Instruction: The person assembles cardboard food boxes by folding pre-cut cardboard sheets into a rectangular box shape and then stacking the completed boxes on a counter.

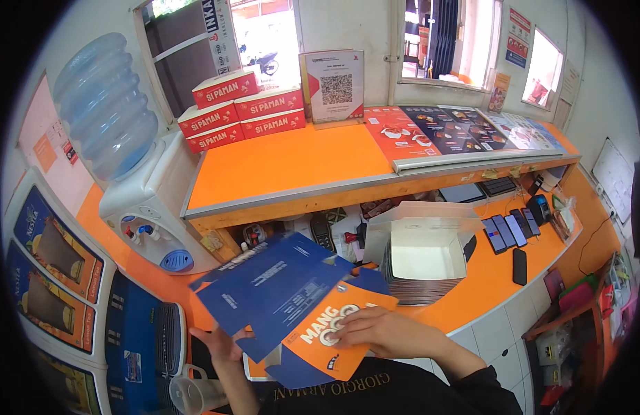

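A flat blue-and-orange cardboard box blank [264, 283] lies tilted in front of me, its flaps spread out. My right hand [373, 329] rests on the orange panel of the blank with its fingers stretched across it. At the lower left edge of the blank is my left hand [223, 347], thumb spread away from the other fingers, which are partly hidden. Just beyond the blank, a stack of folded boxes [425, 289] stands on the orange counter, the top one with its lid up and white inside.
A water dispenser [150, 200] stands at left beside drink machines [57, 256]. A clear plastic jug [195, 393] is near my left forearm. Red boxes [271, 104] and a menu sheet [451, 131] lie on the raised shelf. Several phones [510, 232] are at right.
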`<move>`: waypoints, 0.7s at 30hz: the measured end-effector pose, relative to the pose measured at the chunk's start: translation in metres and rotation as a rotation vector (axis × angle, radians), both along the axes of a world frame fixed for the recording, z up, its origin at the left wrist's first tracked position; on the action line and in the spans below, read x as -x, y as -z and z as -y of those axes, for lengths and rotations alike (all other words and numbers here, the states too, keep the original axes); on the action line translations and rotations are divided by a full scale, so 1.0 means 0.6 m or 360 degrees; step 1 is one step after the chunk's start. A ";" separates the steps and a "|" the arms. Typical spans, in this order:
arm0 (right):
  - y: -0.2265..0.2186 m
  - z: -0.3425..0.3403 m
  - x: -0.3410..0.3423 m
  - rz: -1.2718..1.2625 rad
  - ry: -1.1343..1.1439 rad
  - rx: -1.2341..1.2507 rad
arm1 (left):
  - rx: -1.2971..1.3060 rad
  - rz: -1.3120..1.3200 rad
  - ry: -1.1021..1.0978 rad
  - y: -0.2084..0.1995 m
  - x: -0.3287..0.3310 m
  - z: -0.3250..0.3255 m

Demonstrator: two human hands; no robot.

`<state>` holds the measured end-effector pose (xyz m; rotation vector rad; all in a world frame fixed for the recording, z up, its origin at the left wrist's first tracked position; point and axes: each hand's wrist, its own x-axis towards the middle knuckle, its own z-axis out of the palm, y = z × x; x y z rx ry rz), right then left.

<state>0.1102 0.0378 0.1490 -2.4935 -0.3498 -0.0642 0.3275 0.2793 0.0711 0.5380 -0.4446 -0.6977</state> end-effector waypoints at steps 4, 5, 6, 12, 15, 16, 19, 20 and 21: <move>0.045 -0.007 -0.029 -0.0384 -0.0278 0.0110 | -0.1135 0.0161 -0.0215 0.007 -0.037 -0.002; 0.070 -0.010 -0.046 -0.0264 -0.0422 0.0007 | -0.1117 0.0066 -0.0305 0.007 -0.034 0.019; 0.079 -0.024 -0.061 -0.0269 -0.0401 -0.0003 | -0.1103 -0.0026 -0.0396 0.008 -0.031 0.036; 0.117 -0.082 -0.137 0.0776 -0.0204 -0.0022 | -0.0868 0.0066 -0.0042 0.048 -0.014 0.055; 0.125 -0.083 -0.149 0.1023 -0.0194 0.0332 | -0.0845 -0.0127 -0.0059 0.049 -0.011 0.056; 0.125 -0.081 -0.150 0.1019 -0.0219 0.0323 | -0.0845 -0.0141 -0.0082 0.046 -0.013 0.057; 0.109 -0.060 -0.157 0.1032 -0.0374 0.0244 | -0.0839 -0.0084 -0.0099 0.036 -0.018 0.062; 0.107 -0.056 -0.156 0.1023 -0.0392 0.0235 | -0.0840 -0.0100 -0.0115 0.031 -0.014 0.070; 0.105 -0.054 -0.157 0.1070 -0.0301 0.0081 | -0.0800 -0.0031 -0.0239 0.023 -0.007 0.079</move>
